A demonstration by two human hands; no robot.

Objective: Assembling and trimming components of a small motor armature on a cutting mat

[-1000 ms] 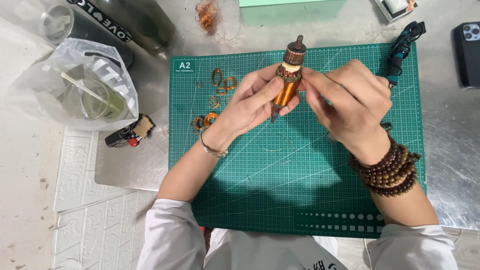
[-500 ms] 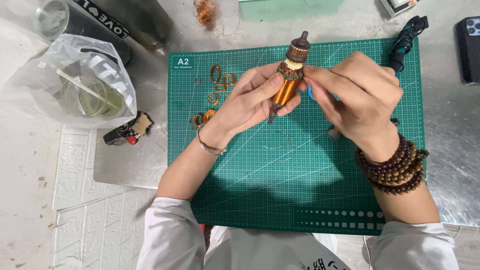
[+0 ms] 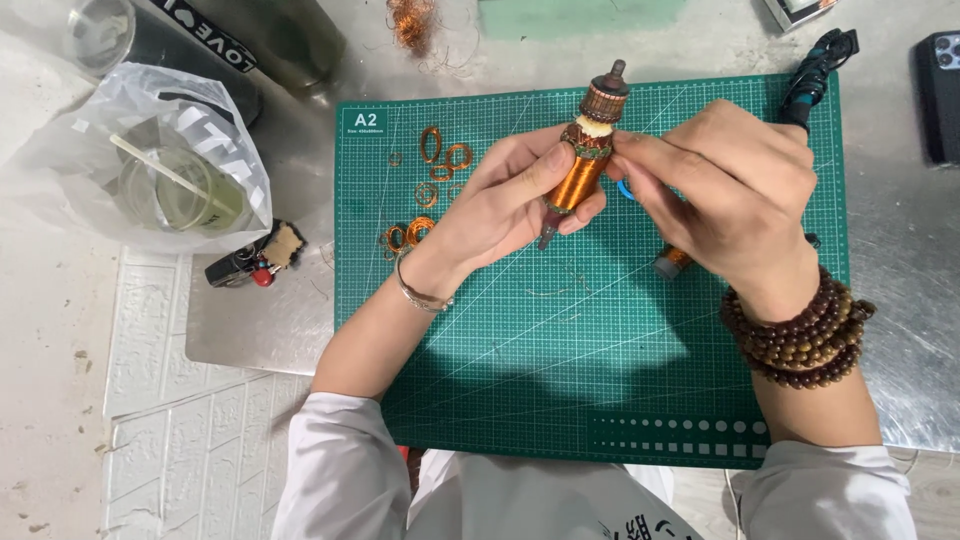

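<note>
My left hand (image 3: pixel 500 205) grips a small motor armature (image 3: pixel 583 160) wound with copper wire, held upright and tilted over the green cutting mat (image 3: pixel 560 380). My right hand (image 3: pixel 730 195) is closed beside the armature's upper end, fingertips touching near its white collar; a blue tool tip (image 3: pixel 624 188) peeks out from under the fingers. Several loose copper wire coils (image 3: pixel 440 160) lie on the mat to the left of my left hand. A small copper-tipped piece (image 3: pixel 672 262) rests on the mat under my right hand.
A plastic bag holding a cup with a stick (image 3: pixel 170 170) sits at the left. A lighter (image 3: pixel 250 262) lies on the metal sheet (image 3: pixel 260 320). A dark bottle (image 3: pixel 260 40), a copper wire tangle (image 3: pixel 410 22), a black strap (image 3: pixel 810 80) and a phone (image 3: pixel 940 95) lie along the far side.
My right hand has shifted slightly along the armature's top; the left hand keeps holding the armature in nearly the same place.
</note>
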